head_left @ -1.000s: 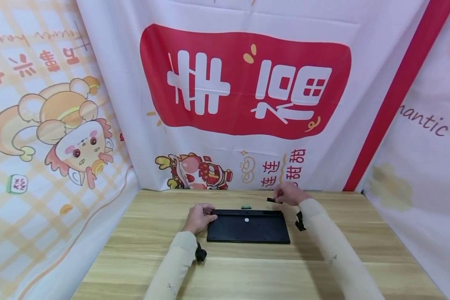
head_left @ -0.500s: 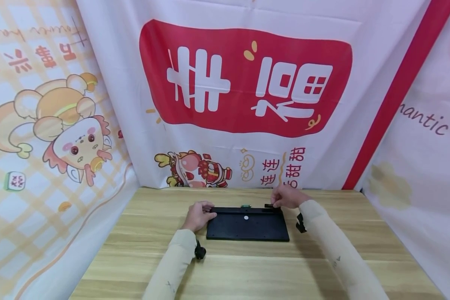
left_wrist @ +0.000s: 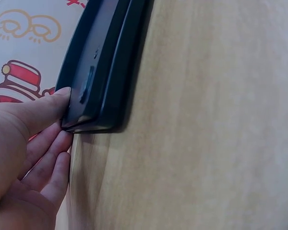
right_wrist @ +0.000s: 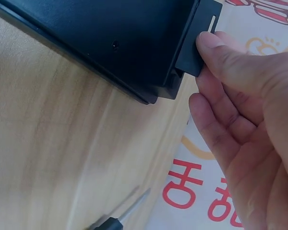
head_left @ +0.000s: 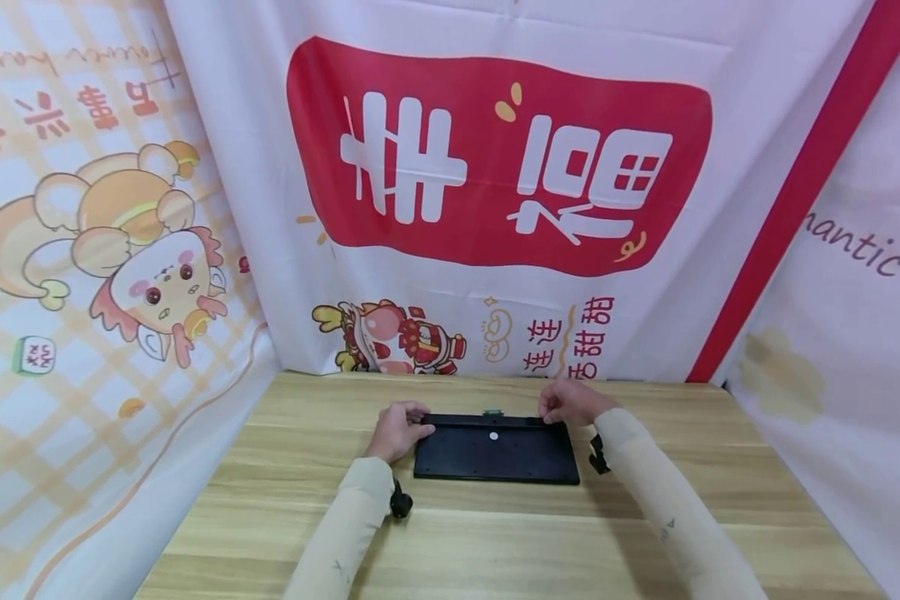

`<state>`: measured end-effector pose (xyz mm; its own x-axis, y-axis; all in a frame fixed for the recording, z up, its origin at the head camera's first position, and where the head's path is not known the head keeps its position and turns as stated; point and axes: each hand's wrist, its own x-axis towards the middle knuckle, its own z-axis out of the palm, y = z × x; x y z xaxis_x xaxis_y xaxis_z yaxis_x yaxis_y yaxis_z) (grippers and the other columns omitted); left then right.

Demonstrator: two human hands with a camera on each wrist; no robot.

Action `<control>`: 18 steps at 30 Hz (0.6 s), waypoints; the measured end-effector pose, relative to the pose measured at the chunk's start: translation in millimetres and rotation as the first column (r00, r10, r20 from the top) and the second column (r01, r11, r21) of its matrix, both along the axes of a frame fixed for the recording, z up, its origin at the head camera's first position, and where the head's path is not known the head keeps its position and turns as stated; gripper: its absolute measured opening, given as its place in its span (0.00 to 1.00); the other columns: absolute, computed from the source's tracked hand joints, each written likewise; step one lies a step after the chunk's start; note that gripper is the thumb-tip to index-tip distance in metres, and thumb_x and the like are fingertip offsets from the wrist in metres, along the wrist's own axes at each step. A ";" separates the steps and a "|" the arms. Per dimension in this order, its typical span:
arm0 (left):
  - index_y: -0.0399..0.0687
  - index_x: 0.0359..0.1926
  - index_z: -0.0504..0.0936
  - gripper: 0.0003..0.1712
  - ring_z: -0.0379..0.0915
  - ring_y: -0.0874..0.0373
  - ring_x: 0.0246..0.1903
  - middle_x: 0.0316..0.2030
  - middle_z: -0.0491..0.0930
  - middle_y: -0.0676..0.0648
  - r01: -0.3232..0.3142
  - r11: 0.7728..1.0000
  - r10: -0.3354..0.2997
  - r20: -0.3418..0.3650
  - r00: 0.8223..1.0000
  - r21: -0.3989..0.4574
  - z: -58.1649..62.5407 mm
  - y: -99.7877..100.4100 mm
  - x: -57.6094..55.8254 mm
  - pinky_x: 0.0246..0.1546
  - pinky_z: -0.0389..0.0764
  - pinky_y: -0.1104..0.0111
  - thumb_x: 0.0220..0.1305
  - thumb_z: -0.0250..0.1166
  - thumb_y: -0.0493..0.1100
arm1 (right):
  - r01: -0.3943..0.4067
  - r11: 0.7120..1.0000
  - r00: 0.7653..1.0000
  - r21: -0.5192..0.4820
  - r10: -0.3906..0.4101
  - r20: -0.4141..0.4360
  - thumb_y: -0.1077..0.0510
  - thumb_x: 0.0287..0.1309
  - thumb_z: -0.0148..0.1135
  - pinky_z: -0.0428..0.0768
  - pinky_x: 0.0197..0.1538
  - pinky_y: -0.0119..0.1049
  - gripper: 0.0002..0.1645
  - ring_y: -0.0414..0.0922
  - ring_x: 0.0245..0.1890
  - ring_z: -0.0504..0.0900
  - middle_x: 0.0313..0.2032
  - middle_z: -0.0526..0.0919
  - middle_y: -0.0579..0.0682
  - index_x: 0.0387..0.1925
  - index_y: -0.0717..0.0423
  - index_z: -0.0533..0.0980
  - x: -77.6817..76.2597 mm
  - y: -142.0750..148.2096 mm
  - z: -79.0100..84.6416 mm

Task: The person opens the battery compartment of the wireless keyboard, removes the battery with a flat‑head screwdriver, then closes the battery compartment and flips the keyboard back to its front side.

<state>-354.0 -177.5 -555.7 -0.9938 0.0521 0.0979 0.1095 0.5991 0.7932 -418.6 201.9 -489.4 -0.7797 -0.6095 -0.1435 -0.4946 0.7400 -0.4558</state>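
A black keyboard [head_left: 495, 458] lies face down on the wooden table, its raised ridge along the far side. My left hand [head_left: 397, 432] grips the far left corner, with the thumb on the ridge and fingers behind it, as the left wrist view shows. At the ridge's right end, my right hand [head_left: 573, 402] pinches a small flat black battery cover [right_wrist: 194, 50] between thumb and fingers. In the right wrist view this cover, with a thin light slit, overlaps the ridge and sticks out past its edge. A green battery [head_left: 492, 412] lies just behind the keyboard.
A screwdriver [right_wrist: 116, 221] with a dark handle and metal shaft lies on the table, partly cut off in the right wrist view. A printed white cloth [head_left: 495, 333] hangs along the table's back edge [head_left: 330, 377], with more cloth at both sides.
My right hand has brought the battery cover from behind the keyboard toward me, down onto the ridge's right end. The left hand keeps its grip on the corner.
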 end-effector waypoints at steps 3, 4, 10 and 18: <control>0.46 0.53 0.90 0.15 0.85 0.49 0.52 0.49 0.90 0.45 0.001 1.000 -0.001 -0.004 1.000 0.000 -0.3 0.2 -0.2 0.56 0.86 0.52 0.65 0.76 0.40 | 0.012 1.000 1.000 0.019 -0.012 0.005 0.65 0.62 0.74 0.80 0.40 0.34 0.06 0.37 0.33 0.79 0.32 0.86 0.44 0.32 0.52 0.85 0.5 -0.2 -0.2; 0.46 0.53 0.90 0.15 0.85 0.49 0.51 0.49 0.90 0.45 0.001 1.000 -0.001 -0.005 1.000 -0.001 -0.8 0.3 -0.1 0.56 0.86 0.51 0.65 0.76 0.40 | 0.015 1.000 1.000 0.019 -0.015 0.008 0.65 0.63 0.74 0.80 0.41 0.34 0.06 0.37 0.33 0.79 0.32 0.86 0.43 0.32 0.52 0.85 1.1 -0.2 -0.7; 0.46 0.53 0.90 0.16 0.85 0.49 0.51 0.49 0.90 0.45 0.000 1.000 0.000 -0.014 1.000 -0.006 -1.9 0.6 0.1 0.56 0.86 0.52 0.65 0.76 0.40 | 0.019 1.000 1.000 0.005 -0.019 -0.002 0.64 0.63 0.74 0.81 0.41 0.32 0.05 0.37 0.33 0.80 0.32 0.87 0.43 0.33 0.52 0.85 2.6 1.0 -4.4; 0.45 0.53 0.90 0.16 0.85 0.49 0.52 0.49 0.90 0.45 -0.003 1.000 0.003 -0.011 1.000 0.004 -3.2 0.0 -0.1 0.56 0.86 0.51 0.65 0.76 0.40 | -0.037 0.997 0.997 -0.063 0.032 -0.071 0.65 0.62 0.75 0.83 0.38 0.30 0.03 0.36 0.33 0.82 0.33 0.88 0.44 0.34 0.55 0.87 5.0 2.3 -10.3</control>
<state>-354.1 -177.5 -559.0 -0.9928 0.0491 0.1088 0.1165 0.5963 0.7942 -413.6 204.2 -499.7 -0.7648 -0.6424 -0.0490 -0.5518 0.6924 -0.4648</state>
